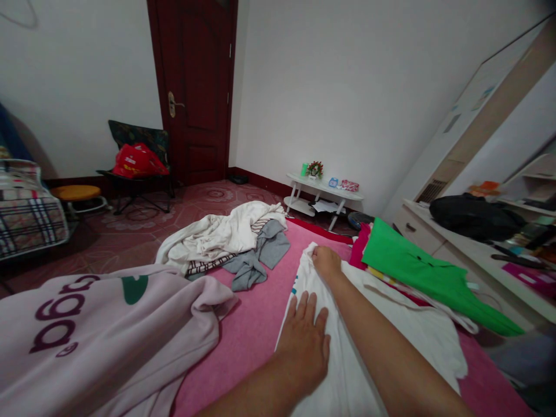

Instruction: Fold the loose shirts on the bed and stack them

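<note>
A white garment (417, 330) lies spread on the pink bed cover (252, 324). My left hand (306, 341) rests flat on its near left edge, fingers stretched out. My right hand (325, 260) reaches to the garment's far end, fingers curled and pinching the fabric there. A green shirt (417, 272) lies on top of a stack of clothes just to the right of the white garment.
A pale pink sweatshirt with dark lettering (95, 330) covers the near left. A heap of white, striped and grey clothes (230, 240) lies at the bed's far end. A desk (482, 255) with a black bag (473, 217) runs along the right. Beyond stand a low white table (324, 194), a chair (139, 162) and a dark door (195, 87).
</note>
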Demonstrator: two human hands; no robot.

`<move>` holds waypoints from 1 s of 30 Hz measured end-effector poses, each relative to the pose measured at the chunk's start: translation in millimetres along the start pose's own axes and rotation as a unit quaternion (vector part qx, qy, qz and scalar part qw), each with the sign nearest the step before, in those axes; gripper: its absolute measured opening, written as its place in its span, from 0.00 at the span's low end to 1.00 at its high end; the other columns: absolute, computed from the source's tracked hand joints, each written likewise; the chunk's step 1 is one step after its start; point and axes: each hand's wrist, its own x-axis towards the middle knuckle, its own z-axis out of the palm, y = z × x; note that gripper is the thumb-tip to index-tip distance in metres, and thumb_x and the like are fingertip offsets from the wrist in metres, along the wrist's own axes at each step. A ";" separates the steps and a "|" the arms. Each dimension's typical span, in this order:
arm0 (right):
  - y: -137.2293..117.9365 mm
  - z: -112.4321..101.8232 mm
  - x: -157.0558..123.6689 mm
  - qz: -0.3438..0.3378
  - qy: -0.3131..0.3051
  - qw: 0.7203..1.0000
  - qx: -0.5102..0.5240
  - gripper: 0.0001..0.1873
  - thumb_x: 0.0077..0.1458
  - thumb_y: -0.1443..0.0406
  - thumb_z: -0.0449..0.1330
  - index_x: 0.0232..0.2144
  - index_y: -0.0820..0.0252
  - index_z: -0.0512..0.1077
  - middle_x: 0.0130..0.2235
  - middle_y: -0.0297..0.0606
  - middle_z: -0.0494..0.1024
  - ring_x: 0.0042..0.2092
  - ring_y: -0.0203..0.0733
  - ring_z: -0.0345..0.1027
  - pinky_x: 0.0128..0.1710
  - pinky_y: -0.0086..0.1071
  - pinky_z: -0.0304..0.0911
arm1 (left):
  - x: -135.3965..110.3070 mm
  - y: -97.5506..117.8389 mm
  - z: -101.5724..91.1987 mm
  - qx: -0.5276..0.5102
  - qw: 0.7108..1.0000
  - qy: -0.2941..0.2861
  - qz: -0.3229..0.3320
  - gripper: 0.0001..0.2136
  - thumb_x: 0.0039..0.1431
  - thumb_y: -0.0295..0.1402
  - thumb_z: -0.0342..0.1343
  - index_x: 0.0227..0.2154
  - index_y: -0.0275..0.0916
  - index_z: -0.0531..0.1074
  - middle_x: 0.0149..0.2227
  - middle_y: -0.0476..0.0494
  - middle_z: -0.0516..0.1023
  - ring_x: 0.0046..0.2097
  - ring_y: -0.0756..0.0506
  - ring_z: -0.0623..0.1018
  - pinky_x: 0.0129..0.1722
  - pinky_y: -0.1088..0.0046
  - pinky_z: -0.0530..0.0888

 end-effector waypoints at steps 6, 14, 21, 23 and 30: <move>14.3 -9.0 12.6 0.128 0.060 0.989 0.044 0.15 0.54 0.62 0.53 0.35 0.62 0.77 0.37 0.49 0.80 0.40 0.49 0.73 0.36 0.35 0.63 | 0.3 0.3 -3.1 -0.013 1.000 -0.002 -0.002 0.26 0.67 0.42 0.35 0.63 0.38 0.56 0.68 0.37 0.44 0.68 0.37 0.42 0.65 0.50 0.41; 30.7 -16.0 27.9 0.184 0.129 0.967 0.120 0.17 0.56 0.65 0.48 0.42 0.60 0.72 0.37 0.47 0.78 0.40 0.49 0.72 0.38 0.38 0.63 | 1.0 -1.4 0.9 -0.007 1.000 0.011 0.001 0.25 0.66 0.42 0.35 0.63 0.39 0.57 0.68 0.38 0.46 0.68 0.37 0.43 0.65 0.50 0.42; 40.5 5.7 21.3 0.069 0.136 0.967 0.204 0.23 0.53 0.67 0.51 0.52 0.65 0.64 0.48 0.43 0.76 0.48 0.42 0.69 0.46 0.31 0.62 | -0.5 -2.5 0.9 0.004 1.000 0.009 0.010 0.25 0.67 0.43 0.34 0.63 0.41 0.56 0.68 0.40 0.45 0.68 0.38 0.44 0.66 0.51 0.42; 57.1 2.0 13.1 0.071 0.145 0.966 0.202 0.23 0.52 0.68 0.51 0.52 0.65 0.64 0.49 0.44 0.75 0.49 0.42 0.69 0.48 0.32 0.61 | -1.0 -2.3 -0.9 0.009 1.000 0.006 0.015 0.25 0.67 0.42 0.34 0.63 0.42 0.56 0.68 0.40 0.46 0.68 0.38 0.44 0.65 0.51 0.42; 126.5 -24.8 -23.4 0.108 0.080 0.974 0.181 0.13 0.52 0.64 0.51 0.35 0.63 0.74 0.26 0.40 0.77 0.31 0.45 0.71 0.36 0.36 0.63 | -3.0 -3.8 -3.2 0.012 0.998 0.011 0.060 0.23 0.67 0.42 0.35 0.62 0.46 0.58 0.67 0.44 0.50 0.68 0.39 0.48 0.65 0.51 0.45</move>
